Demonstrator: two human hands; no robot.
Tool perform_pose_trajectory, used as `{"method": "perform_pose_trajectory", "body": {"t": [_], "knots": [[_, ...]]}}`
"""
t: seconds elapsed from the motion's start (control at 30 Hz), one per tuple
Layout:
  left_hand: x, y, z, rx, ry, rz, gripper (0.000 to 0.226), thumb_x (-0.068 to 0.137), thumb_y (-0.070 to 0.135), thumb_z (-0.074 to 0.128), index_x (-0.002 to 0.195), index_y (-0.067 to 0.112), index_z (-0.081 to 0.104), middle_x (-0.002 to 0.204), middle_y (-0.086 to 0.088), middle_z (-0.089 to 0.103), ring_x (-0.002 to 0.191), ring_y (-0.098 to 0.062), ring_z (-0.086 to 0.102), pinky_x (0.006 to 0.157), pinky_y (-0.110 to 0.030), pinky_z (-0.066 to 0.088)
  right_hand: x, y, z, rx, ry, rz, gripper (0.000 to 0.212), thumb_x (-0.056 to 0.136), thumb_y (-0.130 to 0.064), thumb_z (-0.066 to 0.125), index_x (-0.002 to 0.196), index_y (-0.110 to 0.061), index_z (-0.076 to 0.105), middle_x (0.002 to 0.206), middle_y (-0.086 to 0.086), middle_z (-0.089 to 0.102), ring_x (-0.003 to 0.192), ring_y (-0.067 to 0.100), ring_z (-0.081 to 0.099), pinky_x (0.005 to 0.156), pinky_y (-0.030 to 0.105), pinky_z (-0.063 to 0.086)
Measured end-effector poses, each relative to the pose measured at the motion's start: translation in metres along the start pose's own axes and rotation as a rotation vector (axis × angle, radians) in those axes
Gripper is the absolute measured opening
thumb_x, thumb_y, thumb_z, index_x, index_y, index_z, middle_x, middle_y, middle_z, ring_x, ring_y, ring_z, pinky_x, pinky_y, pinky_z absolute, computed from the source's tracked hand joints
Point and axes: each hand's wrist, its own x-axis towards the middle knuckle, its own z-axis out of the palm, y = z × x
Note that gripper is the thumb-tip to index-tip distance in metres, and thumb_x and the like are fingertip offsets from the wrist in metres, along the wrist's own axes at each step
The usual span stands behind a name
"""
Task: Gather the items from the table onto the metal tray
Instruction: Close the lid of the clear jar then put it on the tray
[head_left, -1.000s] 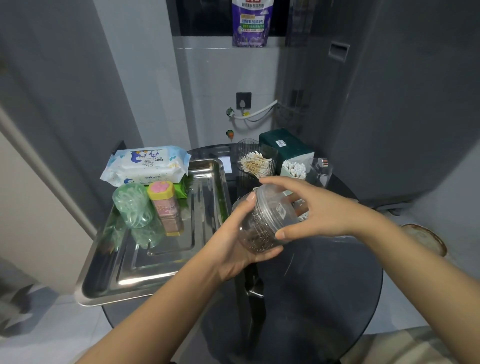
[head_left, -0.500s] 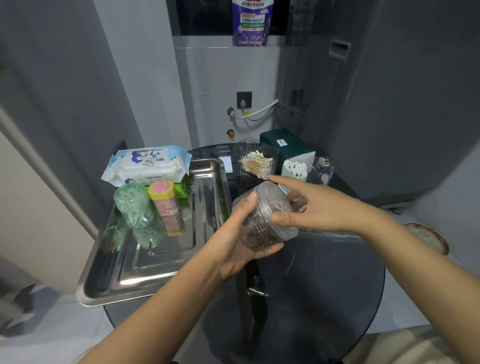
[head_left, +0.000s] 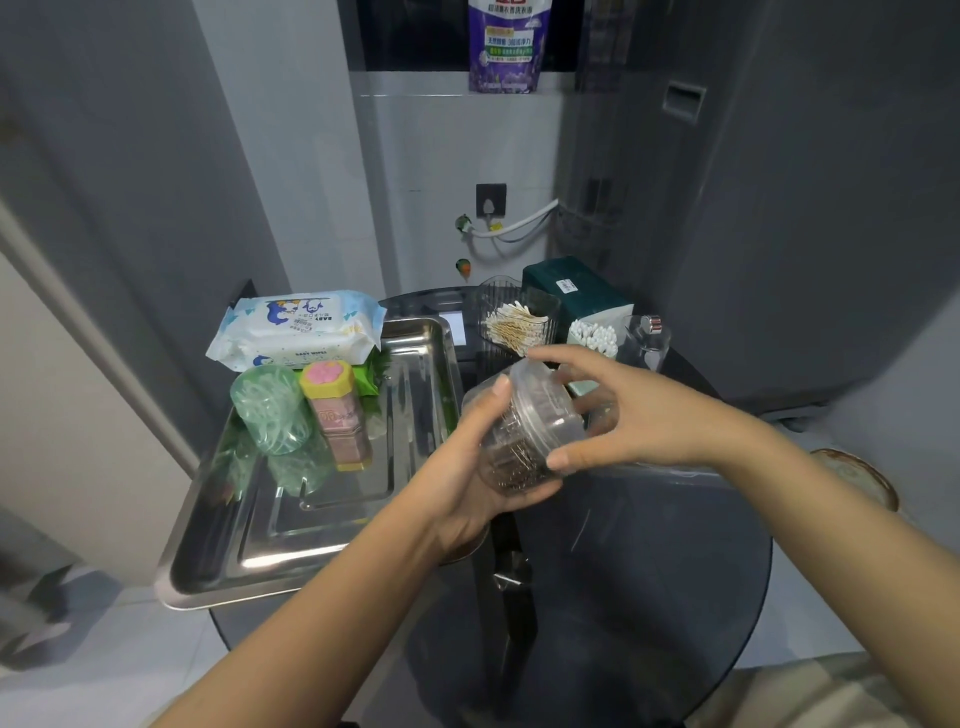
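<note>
A clear plastic jar (head_left: 524, 436) with thin dark pins inside is tilted in the air just right of the metal tray (head_left: 291, 535). My left hand (head_left: 467, 467) grips it from below and the left. My right hand (head_left: 623, 415) is on its lid end, with the thumb and index finger spread around it. On the tray stand a green transparent jar (head_left: 270, 410), a pink container with a yellow lid (head_left: 337, 415) and a pack of baby wipes (head_left: 301, 327). A green packet (head_left: 371, 379) lies under the wipes.
At the back of the dark round glass table (head_left: 649, 571) stand a clear holder of wooden cotton swabs (head_left: 514, 325), a box of white swabs (head_left: 592, 340), a dark green box (head_left: 576, 291) and a clear glass (head_left: 647, 343). Grey walls close in on both sides.
The jar has stayed in about the same place between both hands. My right hand's fingers have shifted on the lid end, with the index finger now stretched over the top.
</note>
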Motion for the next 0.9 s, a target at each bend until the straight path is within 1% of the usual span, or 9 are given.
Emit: {"method": "perform_pose_trajectory", "body": {"t": [0.1,0.17,0.23,0.33,0.4,0.57,0.73,0.83,0.9], "knots": [[-0.001,-0.001,0.001,0.002,0.000,-0.029,0.061,0.076,0.060,0.055,0.125,0.024,0.059,0.115,-0.006,0.070,0.101,-0.021,0.069,0.081,-0.042,0.055,0.002,-0.002,0.003,-0.060,0.088,0.092,0.076,0.057,-0.071,0.063,0.126,-0.048,0.039,0.099,-0.013,0.065,0.076,-0.003,0.066,0.080,0.027,0.056],[-0.001,0.001,0.000,0.007,0.010,-0.023,0.061,0.077,0.061,0.054,0.125,0.023,0.060,0.116,-0.007,0.070,0.102,-0.022,0.069,0.083,-0.042,0.054,0.003,-0.003,0.005,-0.095,0.062,0.103,0.092,0.052,-0.078,0.055,0.134,-0.044,0.035,0.099,-0.019,0.060,0.082,-0.005,0.062,0.085,0.027,0.053],[-0.001,0.005,-0.002,0.027,0.011,0.005,0.057,0.079,0.061,0.052,0.121,0.024,0.062,0.115,-0.005,0.071,0.100,-0.020,0.068,0.085,-0.042,0.053,0.006,0.001,0.009,-0.056,0.045,0.032,0.101,0.054,-0.074,0.066,0.141,-0.048,0.023,0.118,-0.023,0.052,0.104,-0.001,0.059,0.097,0.033,0.049],[-0.003,0.012,-0.004,0.067,0.003,0.035,0.059,0.078,0.063,0.052,0.123,0.026,0.060,0.115,-0.004,0.071,0.099,-0.018,0.069,0.082,-0.040,0.054,0.010,0.001,0.013,0.018,0.114,0.000,0.093,0.054,-0.058,0.078,0.130,-0.058,0.026,0.109,-0.018,0.057,0.092,0.005,0.065,0.092,0.035,0.052],[-0.005,0.017,-0.008,0.113,0.005,0.063,0.063,0.076,0.063,0.054,0.128,0.028,0.055,0.117,-0.005,0.070,0.098,-0.018,0.069,0.079,-0.038,0.055,0.013,-0.003,0.019,0.057,0.146,-0.017,0.087,0.050,-0.058,0.078,0.122,-0.059,0.030,0.103,-0.007,0.064,0.085,0.009,0.068,0.088,0.039,0.054],[-0.008,0.031,-0.017,0.185,0.056,0.149,0.052,0.087,0.062,0.039,0.124,0.031,0.058,0.114,-0.006,0.072,0.099,-0.022,0.070,0.078,-0.035,0.054,0.034,-0.013,0.025,0.128,0.141,-0.016,0.078,0.054,-0.054,0.078,0.117,-0.062,0.032,0.103,-0.009,0.063,0.092,0.009,0.065,0.089,0.040,0.054],[-0.005,0.042,-0.028,0.221,0.245,0.278,0.052,0.097,0.055,0.030,0.130,0.024,0.055,0.120,-0.005,0.070,0.108,-0.021,0.068,0.100,-0.045,0.048,0.073,-0.015,0.033,0.377,0.084,0.111,0.083,0.069,-0.057,0.069,0.140,-0.044,0.029,0.117,-0.002,0.063,0.098,0.015,0.067,0.089,0.035,0.054],[-0.002,0.048,-0.037,0.232,0.405,0.305,0.040,0.098,0.049,0.034,0.118,0.028,0.061,0.115,0.000,0.071,0.103,-0.019,0.069,0.097,-0.045,0.051,0.104,-0.015,0.044,0.465,0.051,0.142,0.087,0.063,-0.064,0.067,0.140,-0.036,0.037,0.126,-0.002,0.060,0.101,0.021,0.067,0.087,0.039,0.057],[0.005,0.049,-0.047,0.279,0.527,0.278,0.050,0.088,0.064,0.038,0.121,0.033,0.059,0.125,-0.001,0.065,0.111,-0.020,0.065,0.098,-0.048,0.050,0.120,-0.018,0.051,0.472,0.032,0.160,0.072,0.075,-0.059,0.062,0.139,-0.032,0.042,0.121,0.000,0.063,0.100,0.024,0.068,0.085,0.039,0.057]]}}
